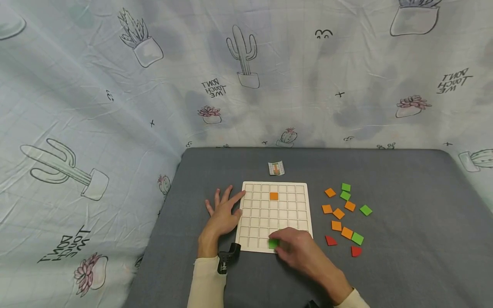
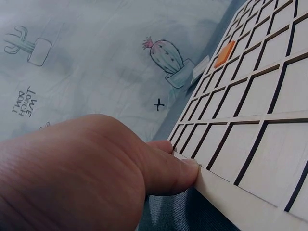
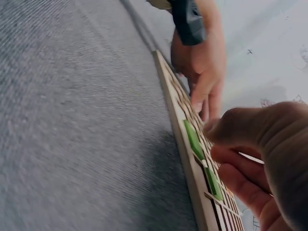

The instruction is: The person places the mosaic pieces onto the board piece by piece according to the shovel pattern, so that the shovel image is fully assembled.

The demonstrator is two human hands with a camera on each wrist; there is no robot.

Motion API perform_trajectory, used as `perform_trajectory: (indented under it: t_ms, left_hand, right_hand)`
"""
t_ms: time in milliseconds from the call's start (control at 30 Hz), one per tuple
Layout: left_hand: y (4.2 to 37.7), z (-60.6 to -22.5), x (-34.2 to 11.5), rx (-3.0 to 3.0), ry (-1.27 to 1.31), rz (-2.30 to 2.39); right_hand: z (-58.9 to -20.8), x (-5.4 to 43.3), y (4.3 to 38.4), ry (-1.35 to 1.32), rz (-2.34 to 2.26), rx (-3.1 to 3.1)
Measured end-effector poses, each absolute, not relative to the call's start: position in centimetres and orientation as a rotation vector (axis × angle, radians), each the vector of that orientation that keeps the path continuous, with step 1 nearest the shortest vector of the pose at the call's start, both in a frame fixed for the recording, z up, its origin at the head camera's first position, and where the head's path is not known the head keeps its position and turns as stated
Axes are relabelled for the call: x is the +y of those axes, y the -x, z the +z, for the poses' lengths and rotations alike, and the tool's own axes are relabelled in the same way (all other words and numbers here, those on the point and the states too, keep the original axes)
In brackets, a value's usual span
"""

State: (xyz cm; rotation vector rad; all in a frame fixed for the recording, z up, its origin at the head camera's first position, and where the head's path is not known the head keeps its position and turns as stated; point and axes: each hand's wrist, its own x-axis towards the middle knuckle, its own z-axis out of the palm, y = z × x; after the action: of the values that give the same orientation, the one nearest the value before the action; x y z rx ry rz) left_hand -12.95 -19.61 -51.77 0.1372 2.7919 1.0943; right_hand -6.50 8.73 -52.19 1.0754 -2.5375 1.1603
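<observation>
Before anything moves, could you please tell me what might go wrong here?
The right grip, so close to the flat green tiles in the pale wooden grid board, could knock one askew. If the left grip eases off its left edge, the board might slide.

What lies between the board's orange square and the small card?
An empty cell, the rim of the board, then bare gray cloth; the head view shows it.
</observation>
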Motion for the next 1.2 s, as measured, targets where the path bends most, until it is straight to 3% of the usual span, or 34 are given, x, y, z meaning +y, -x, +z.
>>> perform_trajectory:
  t_ms: [300,667,933,1200]
  left_hand:
    - [12.8,-51.7,-19.6,2.787,-0.139,1.094]
    - [13.0,-51.9,-19.5,2.809,-0.149,1.076]
    - [13.0,-51.8,-19.6,2.795,-0.14,1.082]
    - [12.8,-51.7,-19.7,2.802,-0.135,1.083]
  right_hand:
    - [-51.0,12.0,5.9,-0.72,1.346,-2.68]
    - [-50.2,21.5,5.2,-0.393,1.412,-2.587]
    - [-50.0,28.0,5.2,-0.191,1.304,-2.576]
    - [-50.2,31.4,5.5,0.02,1.187,-2.567]
